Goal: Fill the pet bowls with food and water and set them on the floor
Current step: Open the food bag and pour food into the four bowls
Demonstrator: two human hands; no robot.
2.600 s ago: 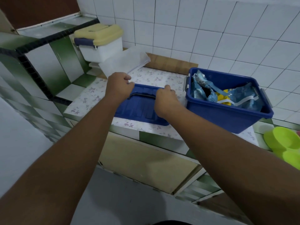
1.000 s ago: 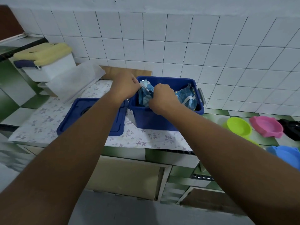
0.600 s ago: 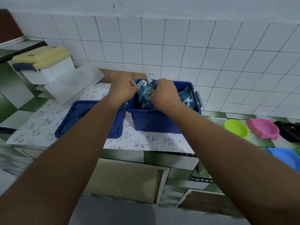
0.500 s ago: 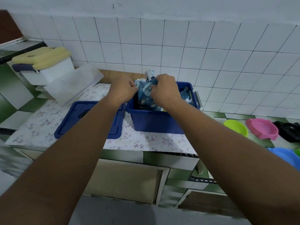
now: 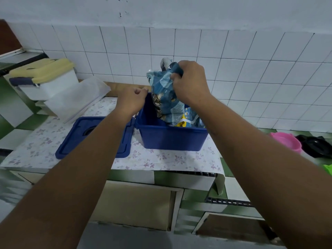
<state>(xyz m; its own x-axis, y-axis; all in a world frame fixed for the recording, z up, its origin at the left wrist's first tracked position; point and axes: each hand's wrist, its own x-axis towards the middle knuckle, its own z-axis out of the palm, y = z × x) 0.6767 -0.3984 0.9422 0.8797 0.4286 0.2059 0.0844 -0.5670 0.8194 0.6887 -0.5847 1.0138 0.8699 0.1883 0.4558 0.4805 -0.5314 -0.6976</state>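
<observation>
My right hand (image 5: pixel 189 83) grips the crumpled top of a blue pet food bag (image 5: pixel 164 97) and holds it half out of the blue plastic bin (image 5: pixel 170 139) on the counter. My left hand (image 5: pixel 132 100) hovers at the bin's left rim with its fingers curled, holding nothing that I can see. More blue and yellow packets (image 5: pixel 188 121) lie in the bin. A pink bowl (image 5: pixel 287 143), a black bowl (image 5: pixel 318 145) and a bit of a green bowl (image 5: pixel 327 168) sit on the counter at the right.
The bin's blue lid (image 5: pixel 80 135) lies flat on the flowered counter liner (image 5: pixel 161 160), left of the bin. A white box with a yellow lid (image 5: pixel 45 78) and a translucent sheet (image 5: pixel 75 99) stand at the back left. Cabinet doors are below the counter.
My right hand has lifted the food bag up out of the bin. My left hand has let go of the bag and dropped to the bin's rim.
</observation>
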